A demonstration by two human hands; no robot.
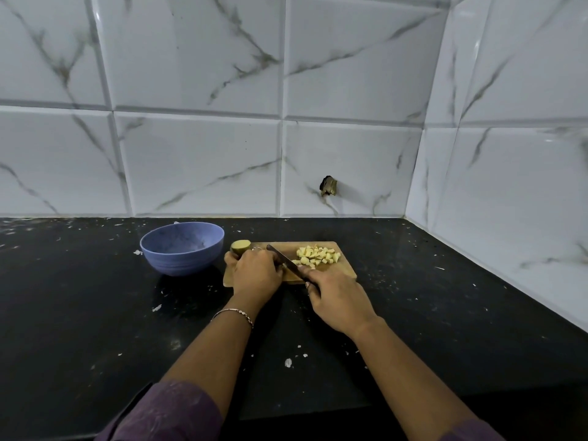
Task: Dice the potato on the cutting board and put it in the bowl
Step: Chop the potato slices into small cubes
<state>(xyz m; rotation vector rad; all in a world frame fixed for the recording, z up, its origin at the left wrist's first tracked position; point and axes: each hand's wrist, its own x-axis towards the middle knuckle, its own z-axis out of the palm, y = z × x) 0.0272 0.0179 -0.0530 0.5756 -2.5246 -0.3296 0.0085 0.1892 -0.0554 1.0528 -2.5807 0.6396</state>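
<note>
A wooden cutting board (345,271) lies on the black counter. A heap of diced potato pieces (318,256) sits on its right half. At the board's far left corner lies an uncut potato chunk (241,246). My left hand (256,275) is curled over the board's left part and holds down a potato piece that it hides. My right hand (337,299) grips the handle of a dark knife (281,257), whose blade slants up-left right beside my left hand's fingers. A blue bowl (182,248) stands just left of the board, and nothing shows inside it.
The black counter (95,313) is flecked with white scraps. White marble-look tiled walls rise behind and to the right, meeting in a corner at the back right. A small dark hole (329,186) marks the rear wall.
</note>
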